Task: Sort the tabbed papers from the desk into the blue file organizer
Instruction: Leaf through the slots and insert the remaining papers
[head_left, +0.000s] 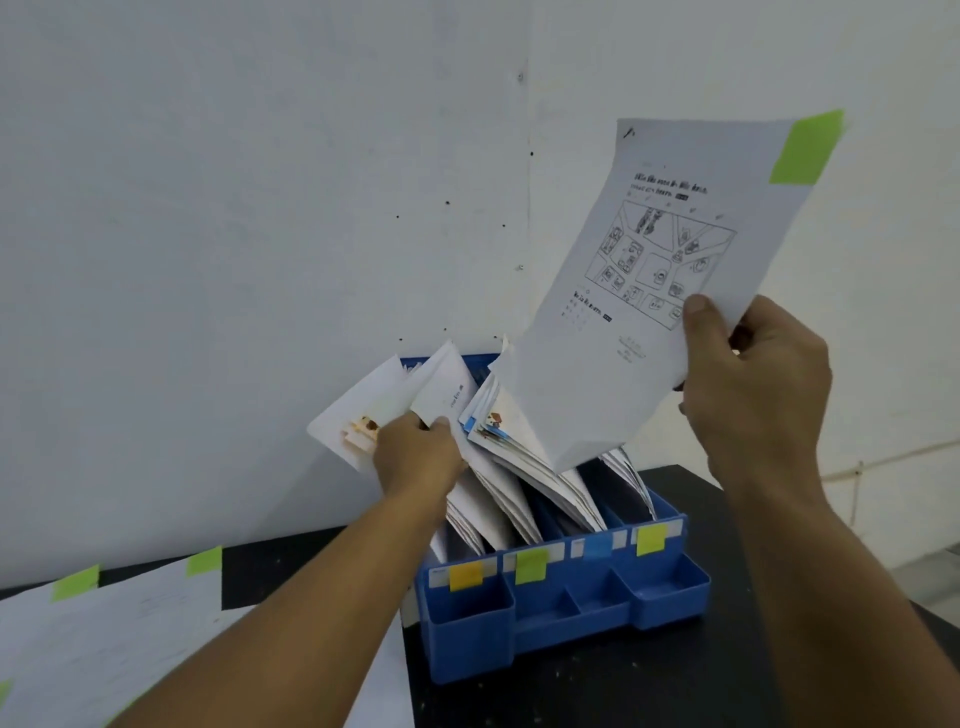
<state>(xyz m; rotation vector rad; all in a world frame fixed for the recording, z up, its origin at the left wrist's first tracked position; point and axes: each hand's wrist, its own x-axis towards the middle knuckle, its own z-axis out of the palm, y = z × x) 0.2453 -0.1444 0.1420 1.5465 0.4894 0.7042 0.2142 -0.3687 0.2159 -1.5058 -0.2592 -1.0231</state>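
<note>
The blue file organizer (561, 618) stands on the dark desk, its slots marked by orange, green, blue and yellow tabs on the front. Filed papers (511, 457) lean leftward in the slots. My left hand (418, 457) grips a bunch of the filed sheets in the left slots and holds them aside. My right hand (748, 384) pinches a printed sheet with a green tab (649, 280) by its right edge, holding it tilted in the air above the organizer's right half. The sheet's lower corner hangs just over the filed papers.
More green-tabbed papers (104, 634) lie spread on the desk at the lower left. The dark desk (675, 691) runs up to a white wall right behind the organizer. The desk's right edge is close to the organizer.
</note>
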